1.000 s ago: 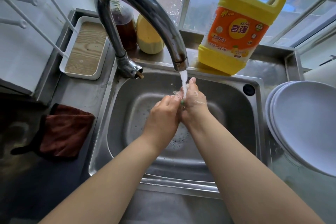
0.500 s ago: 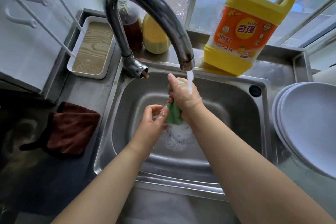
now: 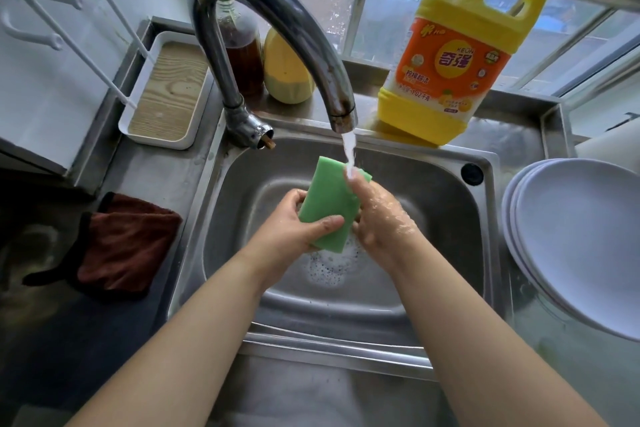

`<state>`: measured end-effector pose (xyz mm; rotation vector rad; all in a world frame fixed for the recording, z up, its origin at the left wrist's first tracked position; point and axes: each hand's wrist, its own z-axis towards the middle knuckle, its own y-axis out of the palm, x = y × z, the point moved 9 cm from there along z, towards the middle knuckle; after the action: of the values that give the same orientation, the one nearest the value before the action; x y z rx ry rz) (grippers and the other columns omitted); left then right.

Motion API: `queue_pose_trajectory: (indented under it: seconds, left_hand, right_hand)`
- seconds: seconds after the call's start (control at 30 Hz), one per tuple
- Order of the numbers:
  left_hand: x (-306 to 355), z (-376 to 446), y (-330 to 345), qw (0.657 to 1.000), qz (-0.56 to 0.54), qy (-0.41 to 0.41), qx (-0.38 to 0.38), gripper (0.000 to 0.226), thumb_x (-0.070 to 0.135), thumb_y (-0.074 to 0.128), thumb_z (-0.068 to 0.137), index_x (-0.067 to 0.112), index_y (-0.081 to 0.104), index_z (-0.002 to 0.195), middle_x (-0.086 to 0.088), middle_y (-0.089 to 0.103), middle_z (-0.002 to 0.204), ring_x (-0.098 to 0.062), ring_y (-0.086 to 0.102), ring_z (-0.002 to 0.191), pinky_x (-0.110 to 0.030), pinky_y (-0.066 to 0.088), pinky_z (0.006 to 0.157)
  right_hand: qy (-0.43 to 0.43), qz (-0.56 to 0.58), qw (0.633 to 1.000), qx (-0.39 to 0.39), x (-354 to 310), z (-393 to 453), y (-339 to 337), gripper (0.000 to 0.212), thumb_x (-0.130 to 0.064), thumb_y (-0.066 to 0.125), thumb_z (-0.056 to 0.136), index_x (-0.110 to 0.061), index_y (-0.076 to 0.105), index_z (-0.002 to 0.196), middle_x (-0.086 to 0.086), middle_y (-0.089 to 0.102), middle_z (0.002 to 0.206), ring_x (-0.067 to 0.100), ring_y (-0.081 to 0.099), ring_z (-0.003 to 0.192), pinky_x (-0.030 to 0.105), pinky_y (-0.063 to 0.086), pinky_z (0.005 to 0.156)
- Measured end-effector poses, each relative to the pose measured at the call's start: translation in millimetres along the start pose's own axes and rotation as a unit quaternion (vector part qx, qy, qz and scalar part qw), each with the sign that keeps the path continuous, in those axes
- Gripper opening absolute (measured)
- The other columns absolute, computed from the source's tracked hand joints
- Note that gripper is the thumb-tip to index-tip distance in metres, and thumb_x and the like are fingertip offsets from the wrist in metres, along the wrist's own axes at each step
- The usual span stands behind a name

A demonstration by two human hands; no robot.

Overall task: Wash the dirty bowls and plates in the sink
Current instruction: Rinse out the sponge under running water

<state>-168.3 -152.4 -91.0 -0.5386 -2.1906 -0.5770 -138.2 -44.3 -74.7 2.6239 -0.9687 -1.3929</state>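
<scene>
Plates (image 3: 585,239) are waiting stacked right of the sink (image 3: 450,218), nearer the right hand (image 3: 381,215); both hands are pinching the sponge (image 3: 332,208), left hand (image 3: 294,225) gripping its lower end.

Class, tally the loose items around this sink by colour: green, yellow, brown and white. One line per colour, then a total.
Green: 1, sponge
Yellow: 2, detergent jug, squeeze bottle
Brown: 2, cloth, sauce bottle
White: 2, stack of plates, tray
Total: 7

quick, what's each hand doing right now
Left hand: closed on the green sponge, thumb across its front.
Right hand: against the sponge's right edge under the water stream; grip cannot be told.
</scene>
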Motion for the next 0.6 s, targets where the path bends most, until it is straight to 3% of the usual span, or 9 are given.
queue_pose_trajectory:
  seconds: [0.1,0.17,0.3,0.4,0.5,0.6]
  left_hand:
    - [2,-2,14,0.999,-0.01,0.002,-0.046,0.039,0.004,0.066,0.086,0.01,0.053,0.122,-0.01,0.067,0.108,-0.018,0.067,0.094,-0.03,0.057,0.079]
    - [2,-4,20,0.995,-0.08,-0.006,-0.058,0.028,0.004,0.057,0.091,0.003,0.057,0.119,-0.011,0.068,0.101,-0.017,0.067,0.089,-0.028,0.057,0.076]
    - [0,-6,22,0.982,-0.176,-0.035,-0.058,0.025,0.01,0.048,0.094,-0.004,0.058,0.113,-0.016,0.068,0.099,-0.021,0.067,0.086,-0.031,0.059,0.073]
    - [-9,-6,19,0.99,-0.107,-0.078,-0.048,0.024,0.018,0.052,0.095,-0.002,0.062,0.104,-0.017,0.069,0.093,-0.022,0.069,0.084,-0.033,0.06,0.073]
    - [-20,-2,-14,0.992,0.027,-0.111,0.056,0.035,0.036,0.059,0.091,0.001,0.062,0.097,-0.016,0.069,0.09,-0.025,0.068,0.08,-0.029,0.058,0.068]
    - [-9,14,-62,0.981,0.016,-0.055,0.188,0.034,0.038,0.06,0.09,0.005,0.059,0.099,-0.007,0.064,0.095,-0.019,0.063,0.081,-0.029,0.054,0.069]
  right_hand:
    - [-0.023,-0.05,0.997,0.053,2,0,-16,0.033,-0.027,0.071,0.083,-0.012,0.062,0.111,0.013,0.068,0.106,0.03,0.064,0.102,0.043,0.054,0.088]
    - [-0.044,-0.059,0.994,0.076,-3,2,-24,0.032,-0.024,0.072,0.083,-0.01,0.064,0.11,0.012,0.069,0.104,0.029,0.065,0.099,0.041,0.055,0.085]
    - [0.025,0.028,0.999,-0.022,8,-3,-6,0.051,-0.029,0.072,0.079,-0.005,0.058,0.121,0.017,0.067,0.109,0.028,0.065,0.096,0.044,0.054,0.088]
    - [0.083,0.086,0.993,-0.003,29,-5,0,0.049,-0.019,0.066,0.085,-0.002,0.053,0.128,0.018,0.067,0.107,0.027,0.067,0.089,0.04,0.058,0.079]
    - [0.092,0.098,0.986,0.094,37,-3,-16,0.037,-0.01,0.062,0.089,-0.004,0.053,0.125,0.014,0.068,0.095,0.025,0.067,0.079,0.039,0.058,0.067]
    - [0.121,0.071,0.983,0.121,39,-7,-28,0.024,-0.01,0.063,0.089,-0.003,0.058,0.111,0.012,0.067,0.088,0.023,0.066,0.074,0.034,0.056,0.058]
